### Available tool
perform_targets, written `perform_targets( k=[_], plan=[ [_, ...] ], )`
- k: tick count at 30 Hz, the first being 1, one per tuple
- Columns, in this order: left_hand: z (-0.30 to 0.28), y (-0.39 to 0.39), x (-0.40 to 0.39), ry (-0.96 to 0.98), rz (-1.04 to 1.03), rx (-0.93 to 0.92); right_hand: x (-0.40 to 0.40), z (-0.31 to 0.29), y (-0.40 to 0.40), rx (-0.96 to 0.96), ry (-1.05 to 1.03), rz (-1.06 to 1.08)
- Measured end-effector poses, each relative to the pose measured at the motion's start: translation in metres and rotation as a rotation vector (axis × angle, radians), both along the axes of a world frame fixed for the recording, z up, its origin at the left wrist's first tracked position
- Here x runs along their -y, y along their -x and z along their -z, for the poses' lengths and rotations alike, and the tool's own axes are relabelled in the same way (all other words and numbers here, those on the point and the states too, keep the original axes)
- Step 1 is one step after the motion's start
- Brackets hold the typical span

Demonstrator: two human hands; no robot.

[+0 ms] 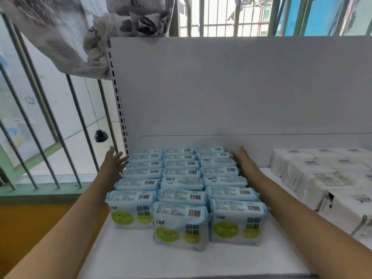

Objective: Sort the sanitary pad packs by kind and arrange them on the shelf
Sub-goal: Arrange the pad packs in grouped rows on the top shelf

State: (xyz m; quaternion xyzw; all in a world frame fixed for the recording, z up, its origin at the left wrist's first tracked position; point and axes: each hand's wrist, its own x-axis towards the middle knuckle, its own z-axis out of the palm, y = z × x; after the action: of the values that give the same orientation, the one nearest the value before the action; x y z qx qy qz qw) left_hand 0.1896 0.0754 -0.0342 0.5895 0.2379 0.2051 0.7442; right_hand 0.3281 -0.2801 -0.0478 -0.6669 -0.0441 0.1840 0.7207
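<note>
Hands [114, 161] [240, 158] flat beside packs [181, 186]

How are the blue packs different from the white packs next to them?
The light blue plastic packs have green circles and stand in three neat rows; the white wrapped packs have grey markings and look bulkier, lying flat. Blue packs sit left, white right. Both rest on the white shelf.

Light-blue pad packs [181, 196] stand upright on my white shelf [201, 258], three rows running front to back, packed tight against each other. Front faces show green circles and dark characters; tops carry barcodes (fine print too blurred to read). The middle row's front pack [180, 225] sits forward of its neighbours. White packs [330, 184] are grouped at the shelf's right, apart from the blue block.
</note>
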Motion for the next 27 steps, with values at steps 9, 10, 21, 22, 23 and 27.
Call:
perform_targets(
  k=[9, 10, 21, 22, 23, 27],
  plan=[
    [-0.002, 0.128, 0.124, -1.624, 0.289, -0.02, 0.082, 0.014, 0.086, 0.626, 0.369, -0.289],
    [0.011, 0.127, 0.136, -1.752, 0.341, -0.075, 0.085, 0.017, 0.096, 0.734, 0.487, -0.351],
    [0.051, 0.095, 0.169, -1.769, 0.088, -0.184, 0.076, 0.015, 0.087, 1.013, 0.878, -0.348],
    [0.052, 0.094, 0.169, -1.75, 0.079, -0.164, 0.074, 0.021, 0.092, 1.015, 0.885, -0.332],
    [0.052, 0.094, 0.169, -1.737, 0.081, -0.158, 0.072, 0.026, 0.097, 1.026, 0.89, -0.313],
    [0.048, 0.095, 0.162, -1.726, 0.166, -0.127, 0.068, 0.03, 0.114, 1.019, 0.929, -0.289]
  ],
)
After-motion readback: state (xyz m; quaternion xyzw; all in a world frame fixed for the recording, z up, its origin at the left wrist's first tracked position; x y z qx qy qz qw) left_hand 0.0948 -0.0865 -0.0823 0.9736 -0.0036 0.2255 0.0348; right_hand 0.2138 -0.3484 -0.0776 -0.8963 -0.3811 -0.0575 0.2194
